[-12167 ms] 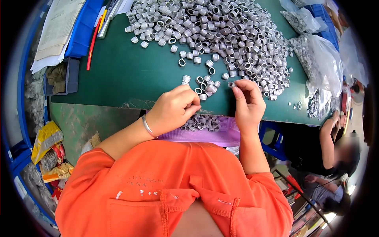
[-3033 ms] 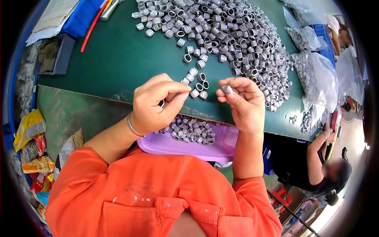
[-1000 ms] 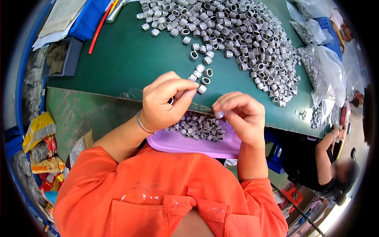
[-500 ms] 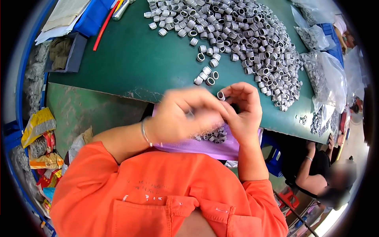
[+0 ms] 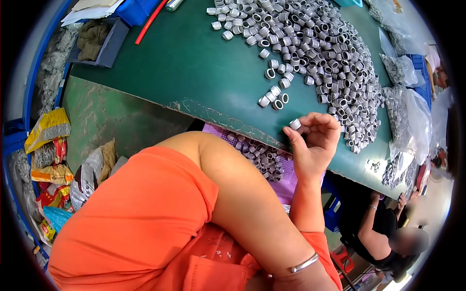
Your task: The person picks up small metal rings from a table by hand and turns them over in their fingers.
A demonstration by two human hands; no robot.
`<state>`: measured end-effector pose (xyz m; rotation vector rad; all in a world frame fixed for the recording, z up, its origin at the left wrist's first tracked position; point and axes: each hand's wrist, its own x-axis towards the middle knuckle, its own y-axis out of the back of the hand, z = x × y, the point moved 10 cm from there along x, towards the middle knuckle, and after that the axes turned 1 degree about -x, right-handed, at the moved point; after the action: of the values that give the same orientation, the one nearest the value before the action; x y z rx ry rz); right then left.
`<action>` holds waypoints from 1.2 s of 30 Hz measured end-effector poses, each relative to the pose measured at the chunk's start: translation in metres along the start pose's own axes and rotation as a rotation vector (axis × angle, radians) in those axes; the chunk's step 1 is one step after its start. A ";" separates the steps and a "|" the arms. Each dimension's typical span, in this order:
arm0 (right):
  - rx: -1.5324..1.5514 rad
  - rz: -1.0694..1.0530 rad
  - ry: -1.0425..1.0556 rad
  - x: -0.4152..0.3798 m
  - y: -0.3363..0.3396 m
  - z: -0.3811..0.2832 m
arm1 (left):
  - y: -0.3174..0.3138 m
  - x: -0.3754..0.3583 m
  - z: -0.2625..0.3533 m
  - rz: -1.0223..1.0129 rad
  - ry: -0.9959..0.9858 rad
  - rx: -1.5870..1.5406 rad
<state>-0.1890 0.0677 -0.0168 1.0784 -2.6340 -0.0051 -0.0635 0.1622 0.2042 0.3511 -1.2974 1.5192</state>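
Above the table's front edge, my right hand [image 5: 315,143] is closed in a pinch. Thumb and forefinger hold a short grey metal ring [image 5: 295,124], its other fingers curled behind. My left arm is bent across my body, a silver bracelet [image 5: 305,263] at the wrist. Only the base of my left hand [image 5: 315,280] shows at the bottom edge, its fingers out of frame. Several loose rings [image 5: 274,98] lie just beyond my right hand. A large heap of such rings [image 5: 335,63] covers the table's right side.
Under the green table's edge [image 5: 194,109], a purple basket [image 5: 289,170] holds more rings, partly hidden by my arm. At the back left are a grey bin [image 5: 112,46] and a red stick [image 5: 149,23]. Plastic bags [image 5: 407,116] line the right; a co-worker's arm [image 5: 367,225] is beyond.
My left hand has left my right hand and swung down toward my body, to the bottom edge. My right hand still pinches a ring. The view has shifted, so the table appears further right and the basket shows more.
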 end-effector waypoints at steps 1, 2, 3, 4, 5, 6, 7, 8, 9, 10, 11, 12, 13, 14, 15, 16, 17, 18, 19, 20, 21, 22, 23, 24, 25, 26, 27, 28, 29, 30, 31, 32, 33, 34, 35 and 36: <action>0.015 -0.018 0.020 0.000 -0.001 -0.002 | 0.001 0.000 -0.001 -0.006 0.001 -0.003; 0.026 -0.003 0.014 0.000 0.001 -0.002 | 0.002 -0.001 -0.002 -0.005 0.005 -0.007; 0.030 0.001 0.016 0.001 0.001 -0.002 | 0.003 0.000 -0.004 -0.008 0.007 -0.010; 0.021 0.001 0.027 0.001 0.001 -0.004 | 0.004 0.000 -0.006 -0.007 0.008 -0.007; 0.011 0.001 0.038 0.000 0.001 -0.005 | 0.006 0.000 -0.007 -0.007 0.009 -0.011; 0.013 0.002 0.040 0.000 0.001 -0.005 | 0.006 0.001 -0.009 -0.007 0.010 -0.009; 0.031 0.003 0.026 0.000 0.001 -0.003 | 0.007 0.000 -0.010 -0.006 0.015 -0.010; 0.046 0.005 0.012 0.000 0.002 -0.002 | 0.008 0.000 -0.011 -0.012 0.015 -0.009; 0.044 0.006 0.016 0.001 0.003 -0.002 | 0.008 0.000 -0.014 -0.016 0.018 -0.008; 0.062 0.014 0.005 0.000 0.003 -0.001 | 0.008 0.001 -0.017 -0.019 0.020 -0.009; 0.079 0.020 -0.007 0.000 0.003 0.000 | 0.009 0.001 -0.018 -0.021 0.016 -0.009; 0.072 0.019 -0.010 0.000 0.003 0.000 | 0.009 0.000 -0.017 -0.026 0.012 -0.011; 0.110 0.023 -0.043 -0.001 0.003 0.002 | 0.008 -0.001 -0.018 -0.035 0.013 -0.013; 0.152 0.028 -0.073 0.000 0.004 0.005 | 0.008 -0.001 -0.018 -0.041 0.011 -0.014; 0.148 0.029 -0.073 -0.001 0.006 0.004 | 0.008 -0.001 -0.019 -0.045 0.013 -0.015; 0.147 0.014 -0.065 -0.001 0.005 0.004 | 0.008 -0.002 -0.020 -0.046 0.014 -0.012; 0.146 -0.004 -0.057 -0.001 0.003 0.003 | 0.009 -0.002 -0.021 -0.043 0.014 -0.009; 0.133 0.010 -0.060 -0.001 0.002 0.002 | 0.009 -0.002 -0.022 -0.042 0.015 -0.002; 0.132 0.006 -0.058 0.000 0.001 0.001 | 0.009 -0.002 -0.023 -0.041 0.016 0.001; 0.172 0.029 -0.061 0.000 0.002 0.001 | 0.009 -0.003 -0.022 -0.042 0.016 0.004; 0.212 0.052 -0.063 0.000 0.004 0.001 | 0.009 -0.003 -0.022 -0.043 0.019 0.004; 0.212 0.052 -0.061 -0.001 0.007 0.001 | 0.009 -0.003 -0.024 -0.045 0.022 0.006; 0.182 0.015 -0.074 -0.001 0.008 0.003 | 0.009 -0.003 -0.023 -0.045 0.025 0.006; 0.152 -0.022 -0.084 0.000 0.008 0.004 | 0.010 -0.004 -0.024 -0.047 0.031 0.011; 0.301 -0.008 -0.156 0.002 0.007 0.006 | 0.009 -0.005 -0.025 -0.050 0.041 0.012; 0.383 0.004 -0.211 0.002 0.008 0.011 | 0.010 -0.005 -0.027 -0.049 0.046 0.017; 0.466 0.015 -0.267 0.001 0.009 0.017 | 0.011 -0.005 -0.028 -0.051 0.053 0.019; 0.543 0.039 -0.370 -0.001 0.010 0.024 | 0.011 -0.006 -0.029 -0.051 0.059 0.025; 0.618 0.061 -0.477 -0.004 0.010 0.030 | 0.012 -0.006 -0.029 -0.049 0.062 0.030; 0.643 0.062 -0.503 -0.004 0.011 0.033 | 0.013 -0.006 -0.030 -0.050 0.067 0.035; 0.640 0.062 -0.500 -0.003 0.013 0.033 | 0.013 -0.006 -0.030 -0.049 0.071 0.037; 0.707 0.058 -0.517 -0.003 0.012 0.035 | 0.014 -0.006 -0.031 -0.050 0.076 0.038; 0.776 0.055 -0.535 -0.004 0.011 0.036 | 0.014 -0.006 -0.032 -0.053 0.076 0.041; 0.804 0.035 -0.536 -0.004 0.011 0.038 | 0.015 -0.006 -0.032 -0.052 0.077 0.041; 0.801 0.038 -0.537 -0.004 0.012 0.039 | 0.017 -0.006 -0.032 -0.050 0.080 0.044; 0.833 0.021 -0.541 -0.004 0.010 0.038 | 0.018 -0.008 -0.032 -0.049 0.082 0.046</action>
<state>-0.2035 0.0739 -0.0536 1.4352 -3.2128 1.0171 -0.0628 0.1881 0.1771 0.3441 -1.1830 1.5092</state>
